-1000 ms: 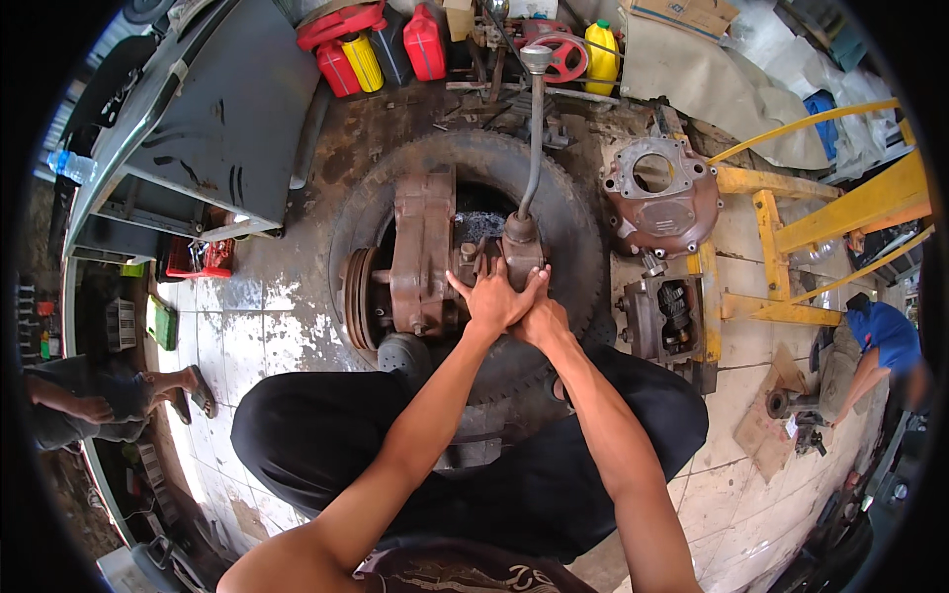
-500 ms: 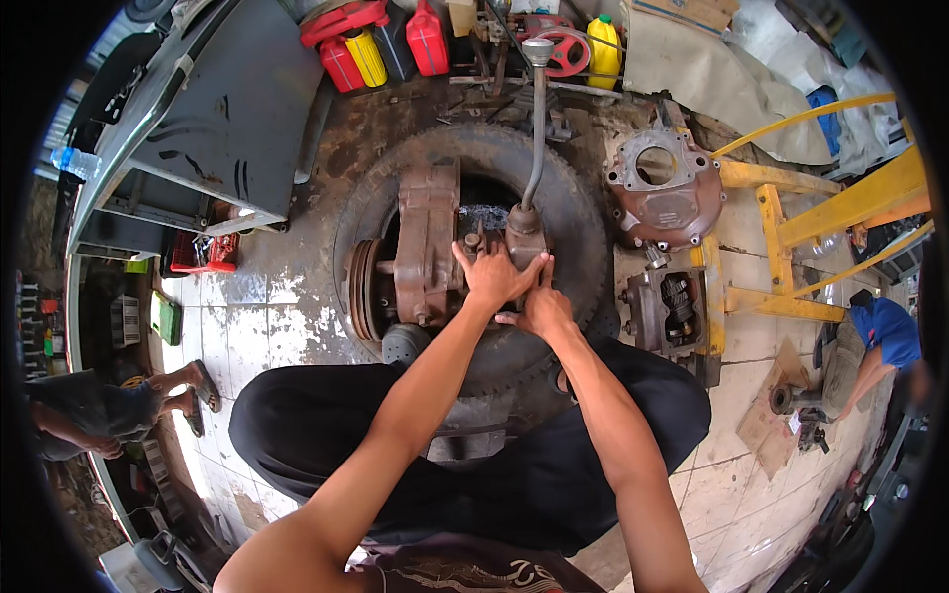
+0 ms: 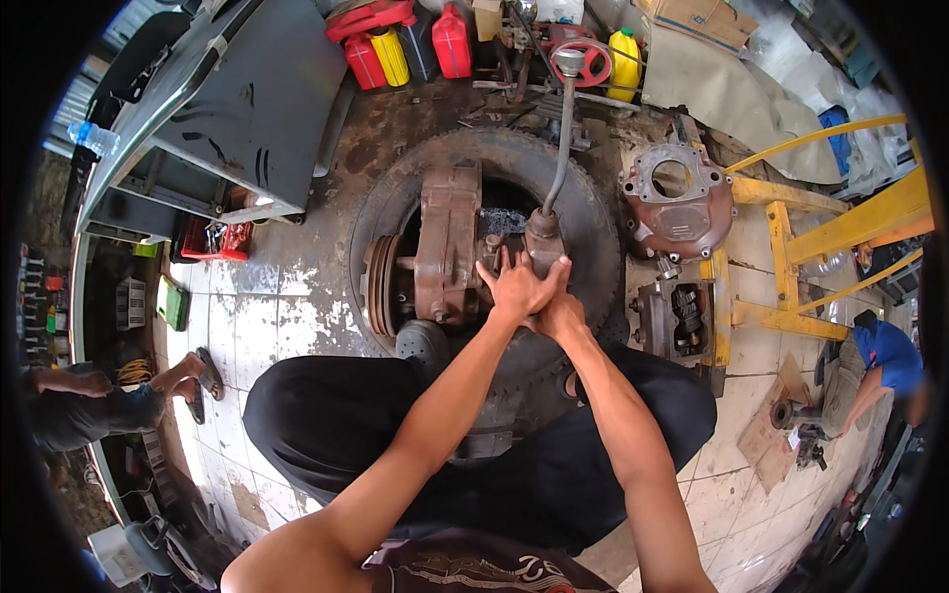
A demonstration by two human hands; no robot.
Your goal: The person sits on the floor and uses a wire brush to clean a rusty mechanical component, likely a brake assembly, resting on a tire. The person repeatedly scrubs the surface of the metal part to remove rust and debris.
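My left hand (image 3: 522,295) rests with spread fingers against the near side of a brown, greasy gearbox housing (image 3: 450,232). Its fingertips touch the metal just beneath the base of a long gear lever (image 3: 567,148) with a round knob. Partly behind it, my right hand (image 3: 561,318) presses in at the same spot, its fingers mostly hidden by the left hand and the housing. The gearbox lies across a big black tyre (image 3: 395,183). A grooved pulley (image 3: 381,287) forms its left end.
Right of the tyre lie a bell housing (image 3: 680,212) and an opened gear case (image 3: 677,318), beside a yellow metal frame (image 3: 781,252). A grey cabinet (image 3: 237,114) stands at left. Coloured jugs (image 3: 452,42) line the back. Other people sit at far left and far right.
My right hand has slid in closer behind my left, and its thumb and forefinger no longer show. The whole view has shifted slightly; the gearbox looks unmoved on the tyre.
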